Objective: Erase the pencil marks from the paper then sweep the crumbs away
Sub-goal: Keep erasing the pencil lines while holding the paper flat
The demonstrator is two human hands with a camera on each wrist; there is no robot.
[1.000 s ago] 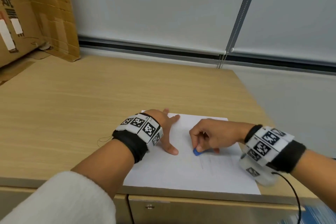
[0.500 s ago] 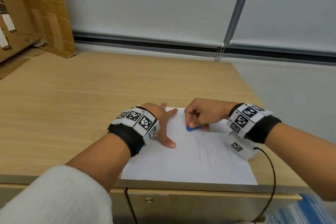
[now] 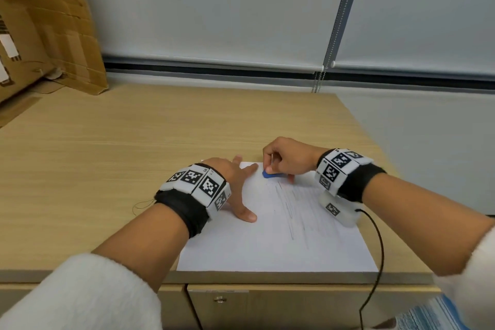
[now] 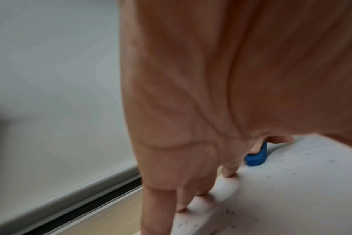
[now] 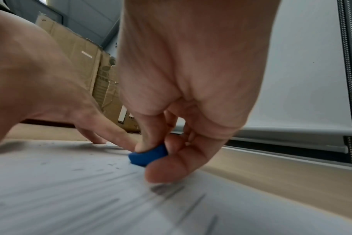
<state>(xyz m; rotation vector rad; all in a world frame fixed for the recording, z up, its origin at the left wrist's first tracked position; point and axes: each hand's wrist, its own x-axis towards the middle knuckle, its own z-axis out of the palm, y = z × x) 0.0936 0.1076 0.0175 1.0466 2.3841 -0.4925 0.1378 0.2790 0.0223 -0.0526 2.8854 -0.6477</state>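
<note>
Right hand: my right hand (image 3: 288, 159) pinches the blue eraser (image 3: 271, 175) between thumb and fingertips, its lower edge pressed to the paper (image 3: 267, 246).
Left hand: my left hand (image 3: 235, 182) lies flat with fingers spread and straight, pressing down the sheet's left part and holding nothing; its index tip sits just beside the eraser.
Eraser place: at the far edge of the sheet, directly under my right fingertips and just right of my left index finger.
Key relation: the pencil marks (image 3: 290, 211) lie on the near side of the eraser, toward my body and under my right wrist. Their long axis runs from the eraser back toward me, slanting slightly right. I judge the coming stroke has to pull the eraser back along that axis.
Nearer hand: the right one, since it already has the eraser and sits at the top end of the marks. The left is only a clamp.
Crumbs: dark crumbs (image 4: 275, 179) lie scattered on the paper around my left fingers (image 4: 228, 171); sweeping is not yet begun.
Change from a second ago: my right hand and eraser have gone from mid-sheet, level with my left thumb, to the far edge by my left index tip, uncovering the marked strip. My left hand has stayed planted.
Risk: I judge a hard pull could crease the sheet where my left hand does not pin it.
</note>
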